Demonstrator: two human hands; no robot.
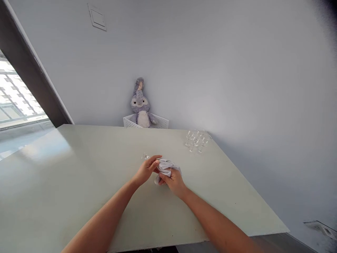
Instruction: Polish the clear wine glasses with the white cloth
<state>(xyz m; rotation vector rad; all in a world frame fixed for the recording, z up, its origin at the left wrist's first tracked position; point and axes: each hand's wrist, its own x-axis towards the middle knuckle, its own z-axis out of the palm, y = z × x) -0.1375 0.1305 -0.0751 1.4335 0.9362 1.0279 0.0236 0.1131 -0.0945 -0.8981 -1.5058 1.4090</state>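
Note:
Above the middle of the table, my left hand (pixel 149 168) is closed around a small clear stemmed glass (pixel 144 156). Its foot sticks out to the left beyond my fingers, and its bowl is hidden by the hand and cloth. A bunched light grey cloth (pixel 167 166) is gripped in my right hand (pixel 172 180), pressed up against the left fingers. Part of the cloth hangs below the right fingers. Farther back on the right, several similar clear stemmed glasses (pixel 195 141) stand in a group.
The pale table (pixel 92 175) reaches to the wall on the right. Behind its far edge, a purple plush rabbit (pixel 140 103) sits in a white perforated basket (pixel 163 122). A window (pixel 19 93) is at the left, and a switch (pixel 98 18) is on the wall.

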